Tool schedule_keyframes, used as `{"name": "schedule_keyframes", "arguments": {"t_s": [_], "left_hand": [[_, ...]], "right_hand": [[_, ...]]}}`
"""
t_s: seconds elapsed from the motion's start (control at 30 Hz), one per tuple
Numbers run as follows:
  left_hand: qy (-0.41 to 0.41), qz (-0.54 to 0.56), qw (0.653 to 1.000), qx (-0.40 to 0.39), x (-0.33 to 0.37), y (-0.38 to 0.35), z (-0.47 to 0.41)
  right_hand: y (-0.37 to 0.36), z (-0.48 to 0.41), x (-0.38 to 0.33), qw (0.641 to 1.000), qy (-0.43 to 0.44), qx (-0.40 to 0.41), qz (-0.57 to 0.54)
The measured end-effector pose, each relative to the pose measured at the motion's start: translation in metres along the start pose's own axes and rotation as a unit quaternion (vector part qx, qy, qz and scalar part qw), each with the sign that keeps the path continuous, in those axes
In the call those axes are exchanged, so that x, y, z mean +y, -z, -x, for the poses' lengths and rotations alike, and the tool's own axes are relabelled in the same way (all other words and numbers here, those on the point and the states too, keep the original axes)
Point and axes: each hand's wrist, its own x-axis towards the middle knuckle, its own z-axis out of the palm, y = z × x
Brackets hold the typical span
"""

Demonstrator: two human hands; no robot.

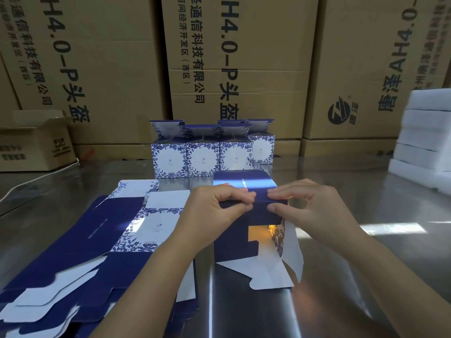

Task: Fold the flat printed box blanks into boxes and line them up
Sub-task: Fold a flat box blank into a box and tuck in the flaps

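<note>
**Steel table, one box half-formed**

Steel table (366, 240) carries everything. Stack of flat blanks (85, 240) sits at your near left corner. Row of folded boxes (202, 154) stands toward the far edge, centre, lids up. Half-formed box (244, 182) lies just in front of that row, on its side, long axis running away from you, open end facing you. Your left hand (212, 211) and right hand (314, 206) both pinch its upper navy panel, equally near. Loose white flaps (263, 274) lie below the grip, nearer you; probably the next tuck.
</note>
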Motion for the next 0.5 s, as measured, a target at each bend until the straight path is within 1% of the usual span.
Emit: {"name": "schedule_keyframes", "arguments": {"t_s": [0.1, 0.33, 0.5], "left_hand": [[0.017, 0.034, 0.999, 0.001, -0.0001, 0.0016, -0.0004], [0.031, 0.043, 0.998, 0.02, 0.0001, -0.0041, 0.0001], [0.025, 0.04, 0.999, 0.02, -0.0006, -0.0036, -0.0001]], "right_hand": [[-0.0014, -0.0004, 0.0011, 1.0, -0.001, 0.003, -0.002], [-0.0033, -0.002, 0.0043, 1.0, 0.002, 0.01, -0.001], [-0.0044, -0.0014, 0.0043, 1.0, 0.004, 0.014, -0.004]]}}
